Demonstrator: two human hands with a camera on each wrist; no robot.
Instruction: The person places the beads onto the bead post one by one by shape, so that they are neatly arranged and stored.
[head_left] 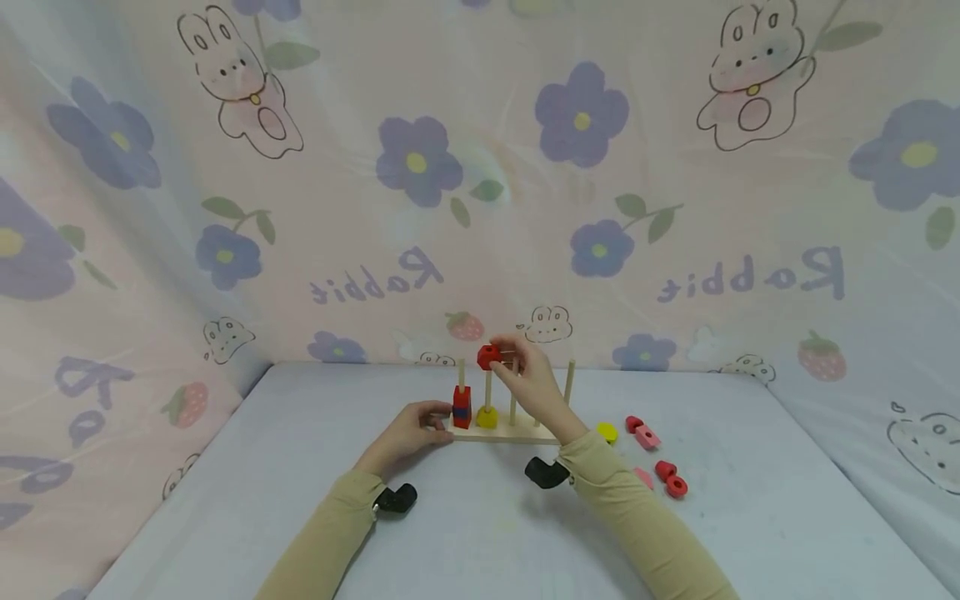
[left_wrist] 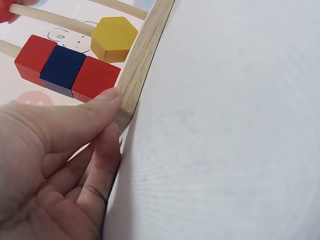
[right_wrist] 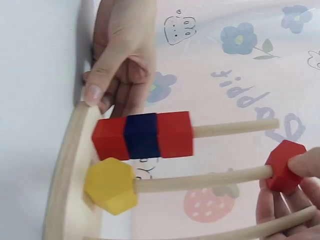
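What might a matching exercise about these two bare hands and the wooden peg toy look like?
1. Left hand
2. Yellow hexagonal block
3. Right hand
4. Blue square-sided block

A. At the foot of a round wooden peg
B. Gripping the pale wooden base
C. Between two red square-sided blocks
D. Holding a red hexagonal block at that peg's tip

Pairs: 1-B; 2-A; 3-D; 4-C

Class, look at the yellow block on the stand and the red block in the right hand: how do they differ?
The yellow block sits at the bottom of its peg, while the red block is at that peg's upper end. The right hand grips the red block; no hand touches the yellow block. Both look six-sided.
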